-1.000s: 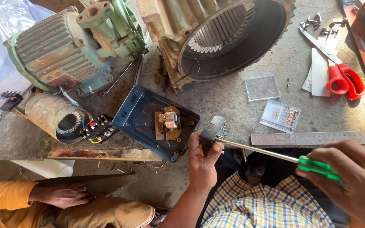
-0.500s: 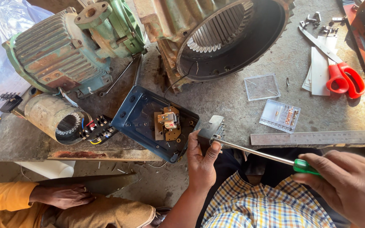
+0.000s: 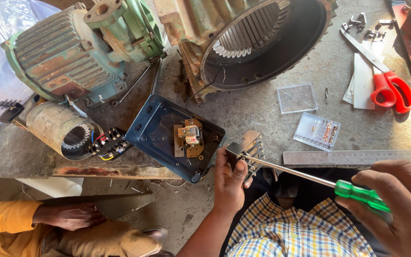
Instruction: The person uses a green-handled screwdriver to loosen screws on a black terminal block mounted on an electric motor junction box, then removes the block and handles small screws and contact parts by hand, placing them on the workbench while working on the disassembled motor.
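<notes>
Left hand (image 3: 229,183): clasped round a small metal terminal block (image 3: 247,148).
Right hand (image 3: 398,204): fist closed on the green screwdriver (image 3: 357,192).
Change: screwdriver tip, earlier just short, now touches the block beside the left fingers.

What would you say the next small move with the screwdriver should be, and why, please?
Probably a slow turn of the green-handled screwdriver while pressing lightly inward. Its tip already meets the side of the small metal terminal block, which the left hand steadies at the bench edge, and the right hand has a full grip on the handle. Whether the tip sits in a screw slot cannot be seen.
</notes>
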Demonstrator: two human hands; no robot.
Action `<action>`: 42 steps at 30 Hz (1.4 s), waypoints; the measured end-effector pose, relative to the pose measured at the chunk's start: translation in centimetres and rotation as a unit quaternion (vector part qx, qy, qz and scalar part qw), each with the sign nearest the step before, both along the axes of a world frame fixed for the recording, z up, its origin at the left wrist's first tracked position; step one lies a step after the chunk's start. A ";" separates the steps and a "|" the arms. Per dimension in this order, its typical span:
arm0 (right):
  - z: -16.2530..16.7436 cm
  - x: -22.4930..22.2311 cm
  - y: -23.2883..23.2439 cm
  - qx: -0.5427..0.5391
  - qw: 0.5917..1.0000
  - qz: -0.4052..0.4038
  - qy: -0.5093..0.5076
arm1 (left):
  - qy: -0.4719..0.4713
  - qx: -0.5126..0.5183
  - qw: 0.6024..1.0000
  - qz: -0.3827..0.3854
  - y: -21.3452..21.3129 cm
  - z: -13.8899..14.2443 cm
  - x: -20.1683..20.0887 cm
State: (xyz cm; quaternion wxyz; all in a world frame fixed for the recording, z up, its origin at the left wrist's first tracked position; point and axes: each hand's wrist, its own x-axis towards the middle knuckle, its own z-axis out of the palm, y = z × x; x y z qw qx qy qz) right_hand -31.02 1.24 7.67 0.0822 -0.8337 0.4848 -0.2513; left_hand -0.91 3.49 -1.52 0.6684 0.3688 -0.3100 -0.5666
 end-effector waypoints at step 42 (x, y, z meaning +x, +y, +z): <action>5.5 7.0 -3.2 -0.078 0.925 0.248 -0.277 | 0.277 0.129 0.949 -0.072 -1.2 1.3 0.3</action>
